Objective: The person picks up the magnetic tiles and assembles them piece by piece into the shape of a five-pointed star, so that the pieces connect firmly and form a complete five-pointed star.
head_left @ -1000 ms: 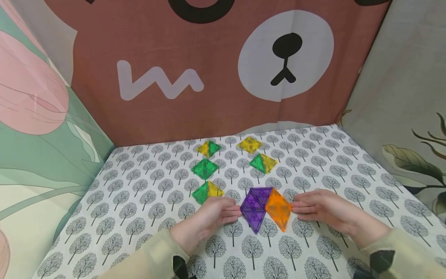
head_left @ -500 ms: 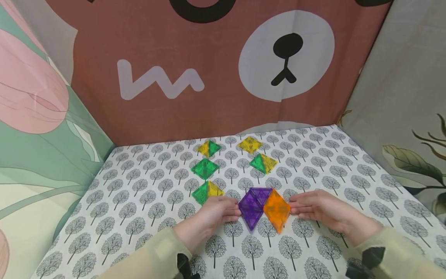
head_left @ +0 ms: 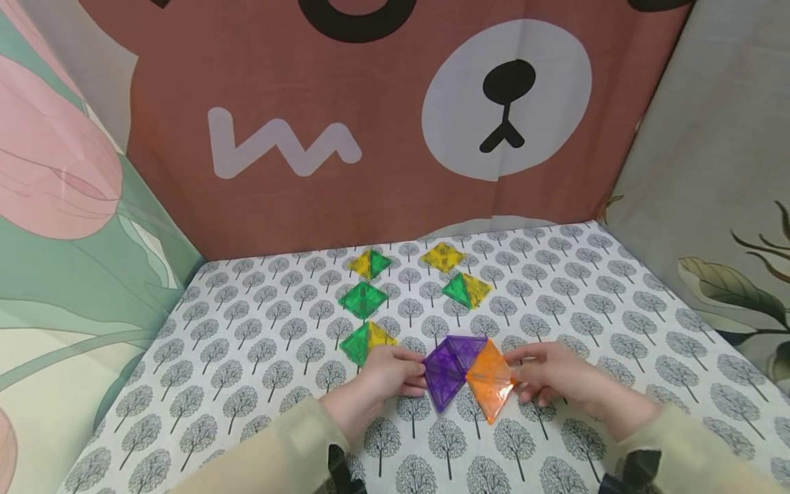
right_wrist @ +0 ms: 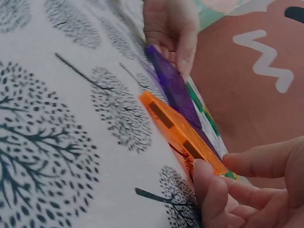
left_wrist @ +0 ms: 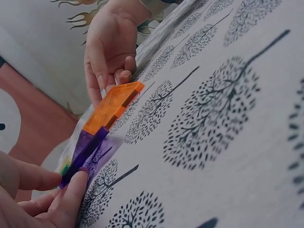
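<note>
My left hand (head_left: 391,374) pinches the left corner of a see-through purple group of triangular tiles (head_left: 446,376) between thumb and finger. On the other side my right hand (head_left: 549,374) pinches the outer corner of an orange diamond of triangular tiles (head_left: 490,377). Purple and orange meet along their upper edges, while a gap opens between their lower points. Both wrist views show the pieces tilted, with the orange edge (right_wrist: 173,133) raised off the cloth. Just behind my left hand lies a green and yellow diamond (head_left: 364,341), its lower part covered by the hand.
Farther back on the tree-print cloth (head_left: 247,398) are several more diamonds: a green one (head_left: 363,300), a yellow-green one (head_left: 370,263), a yellow one (head_left: 443,256) and a green-yellow one (head_left: 467,289). A brown bear-print curtain (head_left: 382,199) stands behind, with printed fabric at both sides.
Both hands went from straight fingers touching the outer corners to pinching them. The purple and orange pieces tilted up, and the gap between their lower points widened.
</note>
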The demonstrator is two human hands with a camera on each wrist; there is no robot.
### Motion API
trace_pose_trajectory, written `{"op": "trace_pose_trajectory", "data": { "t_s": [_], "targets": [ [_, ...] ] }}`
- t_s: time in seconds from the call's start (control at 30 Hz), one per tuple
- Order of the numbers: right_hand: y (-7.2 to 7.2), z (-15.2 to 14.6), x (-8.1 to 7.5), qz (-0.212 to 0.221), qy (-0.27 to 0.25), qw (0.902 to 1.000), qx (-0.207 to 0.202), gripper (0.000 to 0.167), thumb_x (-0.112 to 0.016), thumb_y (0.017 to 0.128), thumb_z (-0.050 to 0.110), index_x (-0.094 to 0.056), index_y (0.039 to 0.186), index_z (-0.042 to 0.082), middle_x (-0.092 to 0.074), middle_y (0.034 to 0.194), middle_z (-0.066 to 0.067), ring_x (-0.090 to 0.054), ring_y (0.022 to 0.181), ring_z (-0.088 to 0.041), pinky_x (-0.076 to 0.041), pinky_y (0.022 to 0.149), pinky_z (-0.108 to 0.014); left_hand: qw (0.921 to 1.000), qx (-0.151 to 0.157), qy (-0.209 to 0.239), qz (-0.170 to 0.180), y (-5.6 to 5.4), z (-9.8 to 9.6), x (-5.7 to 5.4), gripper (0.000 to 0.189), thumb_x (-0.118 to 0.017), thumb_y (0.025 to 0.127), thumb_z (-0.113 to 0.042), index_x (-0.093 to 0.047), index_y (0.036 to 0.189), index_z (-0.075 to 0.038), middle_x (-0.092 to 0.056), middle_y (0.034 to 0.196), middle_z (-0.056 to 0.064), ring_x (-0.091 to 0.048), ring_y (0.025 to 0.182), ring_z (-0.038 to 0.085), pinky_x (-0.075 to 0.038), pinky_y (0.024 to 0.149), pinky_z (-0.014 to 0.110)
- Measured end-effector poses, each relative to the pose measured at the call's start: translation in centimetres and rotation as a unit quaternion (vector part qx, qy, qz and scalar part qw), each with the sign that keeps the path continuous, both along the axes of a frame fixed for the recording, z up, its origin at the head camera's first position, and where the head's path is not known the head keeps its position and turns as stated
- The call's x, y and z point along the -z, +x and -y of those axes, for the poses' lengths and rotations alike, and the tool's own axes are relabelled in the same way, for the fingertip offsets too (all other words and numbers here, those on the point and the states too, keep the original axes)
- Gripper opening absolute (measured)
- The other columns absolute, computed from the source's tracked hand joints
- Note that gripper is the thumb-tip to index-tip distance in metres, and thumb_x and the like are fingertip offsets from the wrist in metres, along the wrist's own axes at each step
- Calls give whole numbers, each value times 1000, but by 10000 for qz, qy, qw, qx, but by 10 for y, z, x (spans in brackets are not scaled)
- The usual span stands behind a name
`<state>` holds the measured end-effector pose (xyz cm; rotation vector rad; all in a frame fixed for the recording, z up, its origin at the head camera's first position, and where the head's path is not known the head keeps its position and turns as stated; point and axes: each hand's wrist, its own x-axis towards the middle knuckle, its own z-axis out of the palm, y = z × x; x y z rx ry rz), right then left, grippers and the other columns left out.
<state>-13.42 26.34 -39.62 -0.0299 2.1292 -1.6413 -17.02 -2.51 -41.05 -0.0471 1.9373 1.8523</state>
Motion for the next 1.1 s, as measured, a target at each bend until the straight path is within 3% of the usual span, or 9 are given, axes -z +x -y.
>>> {"op": "trace_pose_trajectory", "data": {
  "t_s": [0.2, 0.4, 0.57, 0.8, 1.1],
  "targets": [
    [3, 9, 3, -25, -130, 9995, 283, 44, -62, 91, 0, -47, 130, -17, -65, 87, -19, -64, 69, -23, -58, 57, -32, 9996, 19, -273, -38, -1, -1, 0, 19, -64, 89, 3, -67, 108, 7, -70, 80, 17, -71, 68, 24, -61, 63, 34],
    [3, 8, 3, 11, -108, 9995, 298, 35, -59, 93, 2, -52, 123, -15, -64, 84, -19, -63, 67, -22, -60, 59, -35, 9980, 173, -598, -109, -5, -2, -3, 17, -68, 90, -3, -69, 104, 5, -70, 78, 15, -68, 60, 18, -59, 54, 30],
    [4, 5, 4, 81, -265, 9994, 182, 34, -58, 94, 4, -53, 123, -14, -63, 82, -18, -61, 63, -20, -58, 56, -32, 9980, 128, -619, -77, -5, -2, -3, 14, -66, 90, 0, -69, 103, 4, -70, 76, 15, -68, 58, 18, -58, 52, 29],
    [3, 1, 5, 120, -538, 9985, 51, 33, -56, 94, 2, -52, 122, -16, -63, 85, -19, -61, 63, -18, -60, 61, -34, 9987, 144, -485, -30, -7, -1, 1, 14, -66, 90, 1, -69, 103, 4, -70, 76, 17, -70, 61, 21, -59, 55, 32],
    [4, 3, 5, 171, -444, 9988, 150, 33, -57, 95, 4, -52, 122, -15, -65, 86, -20, -64, 68, -23, -61, 63, -37, 9978, 184, -633, -13, -9, -3, -1, 14, -66, 90, -1, -68, 103, 4, -70, 80, 15, -69, 59, 19, -59, 54, 32]
  ]
}}
